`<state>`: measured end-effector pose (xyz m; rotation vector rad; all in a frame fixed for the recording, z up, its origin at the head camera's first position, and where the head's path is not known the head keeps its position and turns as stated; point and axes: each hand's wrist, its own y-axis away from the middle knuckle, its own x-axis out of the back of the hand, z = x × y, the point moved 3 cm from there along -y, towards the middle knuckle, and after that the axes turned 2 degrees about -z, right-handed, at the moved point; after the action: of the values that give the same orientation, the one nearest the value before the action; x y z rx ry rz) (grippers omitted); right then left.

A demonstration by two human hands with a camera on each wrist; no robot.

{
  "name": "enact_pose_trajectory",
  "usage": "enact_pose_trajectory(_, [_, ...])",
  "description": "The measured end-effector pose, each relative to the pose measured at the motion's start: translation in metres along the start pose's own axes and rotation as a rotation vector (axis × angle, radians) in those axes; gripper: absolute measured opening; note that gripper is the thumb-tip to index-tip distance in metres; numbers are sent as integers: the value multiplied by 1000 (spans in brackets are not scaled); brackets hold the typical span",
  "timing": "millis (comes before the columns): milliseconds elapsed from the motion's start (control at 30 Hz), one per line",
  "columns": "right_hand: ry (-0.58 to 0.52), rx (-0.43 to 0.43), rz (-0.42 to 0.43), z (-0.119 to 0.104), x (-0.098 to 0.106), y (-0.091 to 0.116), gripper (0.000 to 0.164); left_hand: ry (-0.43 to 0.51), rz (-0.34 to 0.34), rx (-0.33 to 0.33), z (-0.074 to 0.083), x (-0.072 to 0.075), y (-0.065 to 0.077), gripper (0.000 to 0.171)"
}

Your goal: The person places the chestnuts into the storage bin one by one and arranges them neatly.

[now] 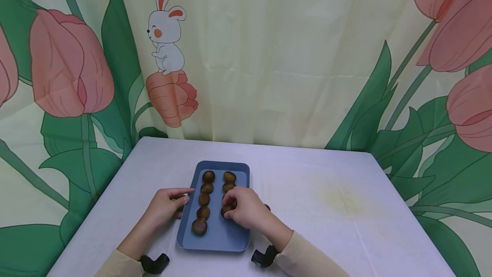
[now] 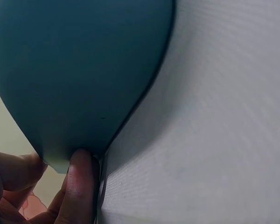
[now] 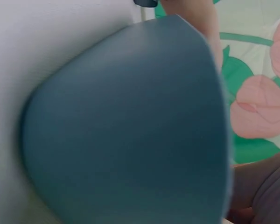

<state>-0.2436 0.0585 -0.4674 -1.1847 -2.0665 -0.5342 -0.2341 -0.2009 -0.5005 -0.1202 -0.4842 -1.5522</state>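
A blue tray [image 1: 215, 243] lies on the table with brown chestnuts in two columns. Several chestnuts form the left column, one of them the nearest chestnut [image 1: 199, 227]. My left hand [image 1: 165, 205] is at the tray's left side, its straight index finger touching the rim. In the left wrist view the thumb [image 2: 81, 182] presses on the tray's outer wall. My right hand [image 1: 247, 208] reaches over the right column, thumb and index finger pinching a chestnut [image 1: 226, 212] low in that column. It partly hides the chestnuts there; the far chestnut [image 1: 229, 177] shows.
Another chestnut [image 1: 267, 207] peeks out behind the right hand, right of the tray. The table [image 1: 307, 200] has a white cover. A curtain [image 1: 269, 54] printed with tulips and a rabbit hangs behind it. Black straps [image 1: 155, 264] sit at both wrists.
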Motion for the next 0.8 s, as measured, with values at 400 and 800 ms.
enact_pose_trajectory(400, [140, 38, -3, 2, -4, 1, 21, 1, -1, 7, 0, 0, 1, 31])
enact_pose_trajectory(800, [123, 49, -27, 0, 0, 2, 22, -14, 3, 14, -1, 0, 0, 31])
